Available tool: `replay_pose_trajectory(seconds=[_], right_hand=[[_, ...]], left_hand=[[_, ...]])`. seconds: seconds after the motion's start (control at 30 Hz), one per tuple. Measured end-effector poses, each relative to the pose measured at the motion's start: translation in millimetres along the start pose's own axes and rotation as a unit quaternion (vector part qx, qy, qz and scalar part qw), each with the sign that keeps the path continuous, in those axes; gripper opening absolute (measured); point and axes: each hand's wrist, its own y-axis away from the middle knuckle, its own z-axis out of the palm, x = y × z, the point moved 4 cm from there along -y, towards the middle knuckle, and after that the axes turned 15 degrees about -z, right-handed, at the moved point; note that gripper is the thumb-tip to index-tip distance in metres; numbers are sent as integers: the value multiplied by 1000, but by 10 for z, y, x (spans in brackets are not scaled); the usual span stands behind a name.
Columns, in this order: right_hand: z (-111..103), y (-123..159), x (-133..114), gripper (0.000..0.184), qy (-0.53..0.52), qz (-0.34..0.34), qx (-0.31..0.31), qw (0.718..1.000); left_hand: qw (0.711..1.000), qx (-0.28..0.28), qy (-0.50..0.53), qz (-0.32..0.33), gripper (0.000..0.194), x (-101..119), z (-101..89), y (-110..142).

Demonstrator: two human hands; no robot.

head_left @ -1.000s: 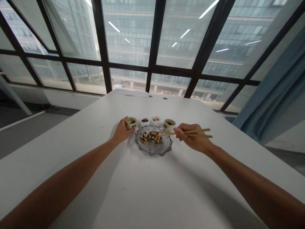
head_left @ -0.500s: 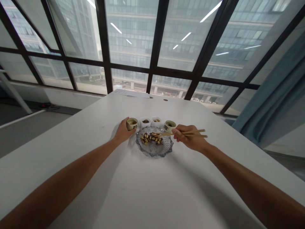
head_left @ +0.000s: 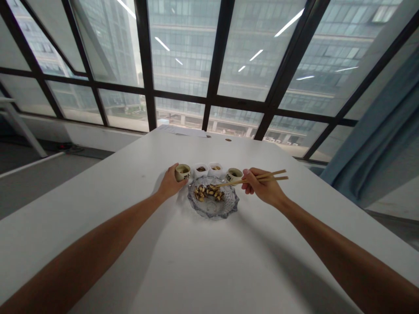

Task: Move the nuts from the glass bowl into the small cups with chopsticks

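Observation:
My left hand point(head_left: 169, 184) is wrapped round a small beige cup point(head_left: 182, 172) with black lettering, standing on the white table point(head_left: 203, 261). My right hand point(head_left: 262, 188) grips a pair of wooden chopsticks point(head_left: 252, 179) whose tips reach into a clear glass dish point(head_left: 213, 203) of mixed nuts and beans. A second lettered cup point(head_left: 233, 175) stands just left of the right hand. Between the cups sit two small white bowls point(head_left: 208, 168) with dark and tan bits inside.
Sheets of paper point(head_left: 181, 130) and a small round brown spot point(head_left: 228, 140) lie at the table's far edge. Large black-framed windows stand behind it. A blue curtain point(head_left: 376, 131) hangs at the right. Grey floor lies to the left.
My right hand rose slightly, tilting the chopsticks so the tips point down into the dish. The left hand stays on the cup. The view shifted a little.

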Motion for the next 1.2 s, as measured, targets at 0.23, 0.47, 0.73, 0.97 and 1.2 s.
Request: replay_pose_trajectory(seconds=[0.23,0.47,0.73,0.97,1.2], right_hand=[[29,-14,-78,67,39,-29,-84,995],[50,26,-56,64,32,-32,-85,995],[-105,257,231,63,-67,35,137,988],[-32,214,170,63,-37,23,49,998],[60,160,59,62,7,-19,-32,999]], left_hand=[[1000,6,-2,-5,80,26,-1,17],[1000,17,-8,-15,83,-26,51,20],[1000,27,12,-11,82,-112,90,-15],[1000,9,6,-19,82,-91,48,3],[1000,10,14,-19,80,-94,36,0]])
